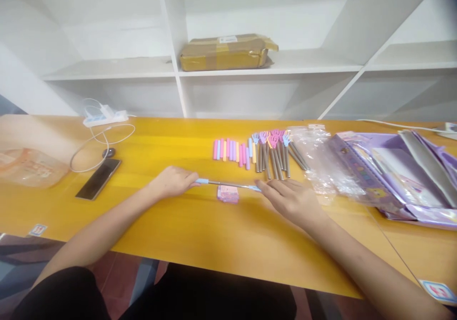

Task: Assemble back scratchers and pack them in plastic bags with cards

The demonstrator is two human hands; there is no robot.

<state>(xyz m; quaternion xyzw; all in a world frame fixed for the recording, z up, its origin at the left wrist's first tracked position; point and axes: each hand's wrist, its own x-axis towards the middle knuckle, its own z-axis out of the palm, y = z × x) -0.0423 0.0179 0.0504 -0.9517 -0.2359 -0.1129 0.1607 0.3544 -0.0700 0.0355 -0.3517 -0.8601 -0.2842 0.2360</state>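
Observation:
A telescopic back scratcher (228, 184) with a thin metal rod is stretched out level between my two hands. My left hand (173, 181) is closed on its light blue handle. At the other end, the fingers of my right hand (287, 196) pinch the light blue head, which they partly cover. Just below the rod lies a small stack of pink and purple cards (227, 194). Beyond it, several pastel handle sleeves (232, 151) lie in a row. To their right are several metal rods with hand-shaped heads (273, 153) in pink, purple and blue.
Clear plastic bags (321, 158) and an open purple box (378, 182) lie to the right. A phone (98, 179), a white cable (103, 134), a power strip (107, 117) and an orange bag (32, 167) are left. A taped carton (228, 53) sits on the shelf behind.

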